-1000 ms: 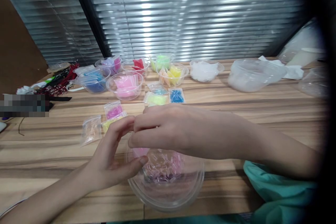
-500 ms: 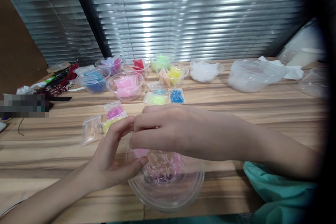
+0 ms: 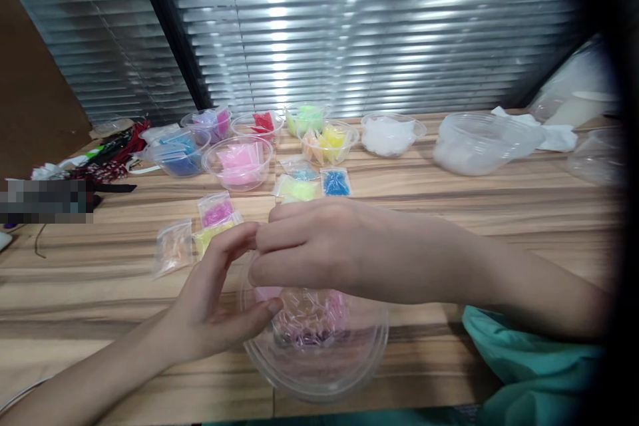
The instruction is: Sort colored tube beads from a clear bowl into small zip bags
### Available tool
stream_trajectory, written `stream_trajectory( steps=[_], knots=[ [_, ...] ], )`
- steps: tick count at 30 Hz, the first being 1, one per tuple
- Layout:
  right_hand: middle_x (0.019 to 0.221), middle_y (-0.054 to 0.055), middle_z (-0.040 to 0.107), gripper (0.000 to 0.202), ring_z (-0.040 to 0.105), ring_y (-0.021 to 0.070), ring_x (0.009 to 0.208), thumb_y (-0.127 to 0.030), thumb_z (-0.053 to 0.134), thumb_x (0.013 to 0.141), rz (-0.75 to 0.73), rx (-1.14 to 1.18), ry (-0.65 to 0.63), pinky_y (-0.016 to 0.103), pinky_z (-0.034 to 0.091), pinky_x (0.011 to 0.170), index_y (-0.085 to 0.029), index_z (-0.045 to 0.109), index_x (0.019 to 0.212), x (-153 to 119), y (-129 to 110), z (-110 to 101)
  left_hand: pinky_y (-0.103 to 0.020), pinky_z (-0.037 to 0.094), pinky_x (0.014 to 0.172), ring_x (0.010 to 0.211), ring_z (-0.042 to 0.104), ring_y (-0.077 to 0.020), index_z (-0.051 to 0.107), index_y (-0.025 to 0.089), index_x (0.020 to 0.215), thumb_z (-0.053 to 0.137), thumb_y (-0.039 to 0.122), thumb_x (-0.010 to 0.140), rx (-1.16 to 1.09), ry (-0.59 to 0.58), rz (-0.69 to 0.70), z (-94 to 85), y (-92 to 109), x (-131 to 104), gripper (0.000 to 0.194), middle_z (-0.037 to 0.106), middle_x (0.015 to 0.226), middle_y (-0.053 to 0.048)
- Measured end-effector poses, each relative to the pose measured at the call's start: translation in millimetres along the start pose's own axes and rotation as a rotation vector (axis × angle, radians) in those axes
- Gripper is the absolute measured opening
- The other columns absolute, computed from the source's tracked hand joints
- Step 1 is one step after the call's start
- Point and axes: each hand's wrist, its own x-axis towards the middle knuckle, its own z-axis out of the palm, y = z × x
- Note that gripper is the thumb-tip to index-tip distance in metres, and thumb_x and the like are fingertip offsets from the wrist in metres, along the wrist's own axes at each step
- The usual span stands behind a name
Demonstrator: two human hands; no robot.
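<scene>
A large clear round bowl (image 3: 324,389) is near the table's front edge, with clear, pink and purplish pieces (image 3: 309,326) inside. Above its back part is my right hand (image 3: 314,246), back side up, fingers curled down and their tips hidden; whatever they hold cannot be made out. My left hand (image 3: 219,299) is at the bowl's left rim, thumb and fingers apart in a wide curve, its fingertips meeting those of my right hand. Left of the bowl lie small bags with orange (image 3: 174,249), magenta (image 3: 218,212) and yellow (image 3: 207,237) contents.
Clear bowls with blue (image 3: 180,152), pink (image 3: 239,163), red, green, yellow and white (image 3: 389,135) contents line the back by the blinds. Stacked clear bowls (image 3: 469,146) stand at back right. A blue bag (image 3: 336,182) lies mid-table. Dark cords (image 3: 114,160) are piled at left.
My right hand has shifted very slightly, its fingers a little to the right. My left hand and the bowl look almost the same.
</scene>
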Motion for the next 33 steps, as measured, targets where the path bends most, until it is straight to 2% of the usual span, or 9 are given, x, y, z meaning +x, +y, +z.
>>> stream_trajectory(
  steps=[5, 8, 33],
  knots=[
    [0.103, 0.005, 0.07, 0.025, 0.057, 0.0122, 0.091, 0.002, 0.05, 0.099, -0.008, 0.002, 0.021, 0.022, 0.046, 0.077, -0.01, 0.071, 0.094, -1.3, 0.3, 1.1, -0.044, 0.067, 0.09, 0.113, 0.071, -0.0292, 0.037, 0.036, 0.155, 0.08, 0.03, 0.086, 0.013, 0.015, -0.013, 1.3, -0.4, -1.1, 0.081, 0.067, 0.131, -0.008],
    [0.101, 0.004, 0.069, 0.022, 0.056, 0.0111, 0.09, 0.002, 0.052, 0.098, 0.003, -0.011, 0.009, 0.021, 0.045, 0.078, -0.009, 0.07, 0.09, -1.8, 0.1, 2.1, -0.044, 0.067, 0.091, 0.114, 0.071, -0.029, 0.037, 0.035, 0.155, 0.08, 0.028, 0.086, 0.001, 0.015, -0.009, 1.4, -1.4, -2.1, 0.082, 0.067, 0.131, -0.008],
    [0.098, 0.004, 0.069, 0.022, 0.055, 0.0123, 0.087, 0.001, 0.053, 0.098, -0.011, -0.067, -0.021, 0.025, 0.043, 0.072, -0.01, 0.067, 0.086, -0.7, 1.7, 3.0, -0.046, 0.066, 0.093, 0.115, 0.071, -0.0295, 0.038, 0.036, 0.154, 0.08, 0.031, 0.086, -0.002, 0.014, -0.013, 1.0, -1.6, -1.4, 0.08, 0.067, 0.131, -0.008]
  ],
)
